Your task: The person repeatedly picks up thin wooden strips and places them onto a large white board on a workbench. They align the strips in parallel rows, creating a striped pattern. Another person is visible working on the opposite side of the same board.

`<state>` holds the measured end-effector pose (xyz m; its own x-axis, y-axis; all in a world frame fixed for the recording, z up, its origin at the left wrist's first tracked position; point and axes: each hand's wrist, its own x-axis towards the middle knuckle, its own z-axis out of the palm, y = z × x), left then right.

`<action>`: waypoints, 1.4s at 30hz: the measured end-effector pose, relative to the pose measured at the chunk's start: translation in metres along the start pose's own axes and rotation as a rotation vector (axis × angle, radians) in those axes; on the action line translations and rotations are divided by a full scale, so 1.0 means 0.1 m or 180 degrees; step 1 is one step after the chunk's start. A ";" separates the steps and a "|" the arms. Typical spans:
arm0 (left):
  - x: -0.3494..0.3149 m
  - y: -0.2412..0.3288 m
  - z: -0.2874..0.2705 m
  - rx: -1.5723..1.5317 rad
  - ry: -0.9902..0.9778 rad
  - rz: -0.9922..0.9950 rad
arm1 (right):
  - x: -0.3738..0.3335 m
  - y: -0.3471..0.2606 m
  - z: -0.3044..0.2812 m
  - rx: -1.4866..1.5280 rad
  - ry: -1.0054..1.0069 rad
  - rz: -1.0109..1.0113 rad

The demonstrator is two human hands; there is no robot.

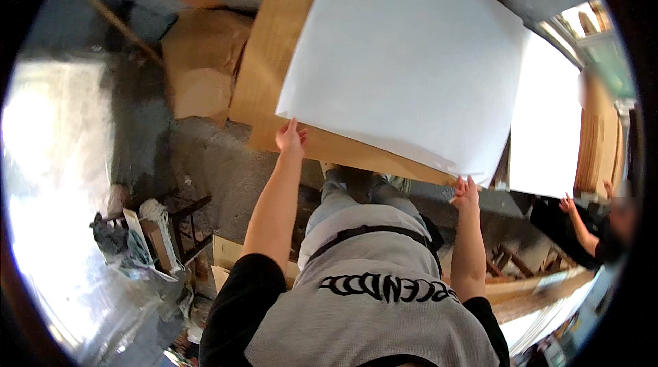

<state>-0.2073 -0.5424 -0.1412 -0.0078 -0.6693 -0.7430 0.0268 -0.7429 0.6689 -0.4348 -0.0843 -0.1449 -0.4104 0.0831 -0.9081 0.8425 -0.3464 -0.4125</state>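
A large white sheet (411, 58) lies over brown cardboard (271, 58), which shows past its left and near edges. My left hand (293, 138) has its fingers closed at the sheet's near left corner, which curls up slightly. At the near right corner, my right hand (466, 193) pinches the sheet's edge, its fingers partly raised. Both forearms reach forward, well apart from each other.
On the right, another person's hand (567, 204) is at the edge of a second white sheet (545, 117). Beyond it stand brown boards (596, 141). A stool (192, 223) with cloths and cords is at lower left. Brown cardboard (202, 65) leans at upper left.
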 end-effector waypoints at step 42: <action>0.05 -0.30 -0.90 -0.0753 -0.0793 -0.0750 | -0.22 0.12 -0.30 -0.1241 0.0756 -0.0650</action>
<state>-0.1182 -0.5225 -0.1674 -0.2821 -0.4860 -0.8272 0.2242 -0.8717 0.4357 -0.4053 -0.0624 -0.1324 -0.5280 0.3391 -0.7786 0.8396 0.0704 -0.5387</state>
